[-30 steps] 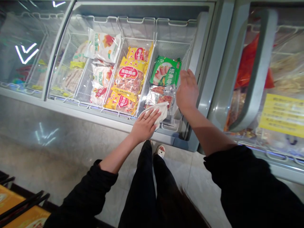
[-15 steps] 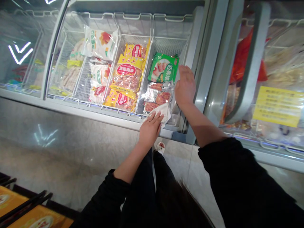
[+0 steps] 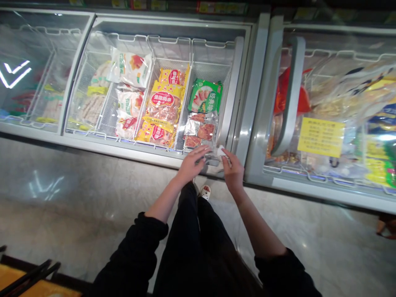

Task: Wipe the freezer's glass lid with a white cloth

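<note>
Left hand [image 3: 190, 164]: fingers extended flat on the freezer rim [image 3: 148, 149], gripping nothing. Right hand [image 3: 233, 171]: fingers pinched on a white cloth [image 3: 220, 151] at the rim's right end. Beyond, in the basket: silver packets [image 3: 201, 130], then a green packet [image 3: 206, 95].

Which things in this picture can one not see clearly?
Head view:
Cloth: mostly hidden by left hand and right hand; grip unclear.
Yellow sign: print too small.
Left baskets: blurred by glare.
Red bag: half hidden behind lid handle.
</note>
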`<state>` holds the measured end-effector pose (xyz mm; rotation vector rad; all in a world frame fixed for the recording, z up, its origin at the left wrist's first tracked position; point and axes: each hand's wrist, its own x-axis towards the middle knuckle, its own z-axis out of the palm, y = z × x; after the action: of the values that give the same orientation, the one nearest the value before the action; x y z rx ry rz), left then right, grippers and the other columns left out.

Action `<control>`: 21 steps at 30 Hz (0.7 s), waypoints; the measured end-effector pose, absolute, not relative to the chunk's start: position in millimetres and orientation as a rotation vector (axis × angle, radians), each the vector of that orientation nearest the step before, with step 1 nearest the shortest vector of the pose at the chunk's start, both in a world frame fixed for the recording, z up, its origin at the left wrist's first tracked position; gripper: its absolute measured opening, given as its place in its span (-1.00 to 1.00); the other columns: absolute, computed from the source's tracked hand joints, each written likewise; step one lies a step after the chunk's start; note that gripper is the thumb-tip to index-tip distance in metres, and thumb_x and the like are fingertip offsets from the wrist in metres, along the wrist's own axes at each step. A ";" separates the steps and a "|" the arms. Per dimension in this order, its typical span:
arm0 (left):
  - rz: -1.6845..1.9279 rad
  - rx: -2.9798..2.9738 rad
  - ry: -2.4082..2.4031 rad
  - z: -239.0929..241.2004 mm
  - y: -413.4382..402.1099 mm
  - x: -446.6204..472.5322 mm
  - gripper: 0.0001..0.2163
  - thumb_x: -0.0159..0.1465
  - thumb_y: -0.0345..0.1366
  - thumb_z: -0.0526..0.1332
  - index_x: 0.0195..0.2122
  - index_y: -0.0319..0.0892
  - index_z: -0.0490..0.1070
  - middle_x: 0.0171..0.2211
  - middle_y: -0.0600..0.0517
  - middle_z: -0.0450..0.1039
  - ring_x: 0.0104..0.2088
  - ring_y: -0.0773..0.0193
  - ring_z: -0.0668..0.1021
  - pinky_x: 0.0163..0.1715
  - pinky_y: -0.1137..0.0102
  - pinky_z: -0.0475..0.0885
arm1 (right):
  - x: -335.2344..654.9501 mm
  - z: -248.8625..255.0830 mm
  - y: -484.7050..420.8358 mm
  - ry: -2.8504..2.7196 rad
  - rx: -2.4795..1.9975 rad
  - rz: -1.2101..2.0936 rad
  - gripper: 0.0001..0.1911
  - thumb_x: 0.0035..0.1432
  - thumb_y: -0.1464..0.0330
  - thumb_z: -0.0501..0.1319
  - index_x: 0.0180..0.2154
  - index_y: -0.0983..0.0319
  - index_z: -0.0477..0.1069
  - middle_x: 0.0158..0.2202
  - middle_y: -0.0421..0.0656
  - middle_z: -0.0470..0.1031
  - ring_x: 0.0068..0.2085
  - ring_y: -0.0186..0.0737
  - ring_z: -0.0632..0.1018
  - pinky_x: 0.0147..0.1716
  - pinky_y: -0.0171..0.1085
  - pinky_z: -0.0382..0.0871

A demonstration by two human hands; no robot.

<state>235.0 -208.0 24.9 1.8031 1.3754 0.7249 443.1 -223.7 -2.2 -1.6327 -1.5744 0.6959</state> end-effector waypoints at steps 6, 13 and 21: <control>0.471 2.099 1.564 11.3 -172.9 213.3 -0.45 0.52 -0.41 0.02 0.53 -0.17 0.24 0.54 -0.08 0.24 0.59 0.14 0.18 0.58 0.05 0.15 | 436.4 -14.3 -227.8 -2.090 -1.663 0.591 -0.50 0.52 0.38 0.03 0.34 0.23 0.50 0.42 0.05 0.47 0.46 0.06 0.42 0.44 0.15 0.35; 0.265 2.336 1.425 -4.1 -170.9 236.7 -0.39 0.50 -0.42 0.05 0.58 -0.28 0.10 0.59 -0.15 0.09 0.60 0.13 0.13 0.58 0.09 0.10 | 439.9 -11.3 -237.2 -2.265 -1.668 0.538 -0.48 0.51 0.49 0.02 0.35 0.26 0.49 0.40 0.04 0.49 0.49 0.05 0.39 0.43 0.07 0.39; 0.300 2.251 1.552 -6.9 -170.9 235.7 -0.38 0.46 -0.42 0.09 0.55 -0.31 0.16 0.58 -0.19 0.14 0.58 0.06 0.22 0.56 0.07 0.18 | 420.8 -15.8 -249.9 -2.227 -1.670 0.522 -0.46 0.52 0.43 0.06 0.43 0.23 0.38 0.45 0.04 0.42 0.49 0.11 0.40 0.38 0.13 0.44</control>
<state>235.7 -170.9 -6.9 2.2514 1.5517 0.3003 420.8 -249.9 -15.8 -1.6698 -2.2269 0.5217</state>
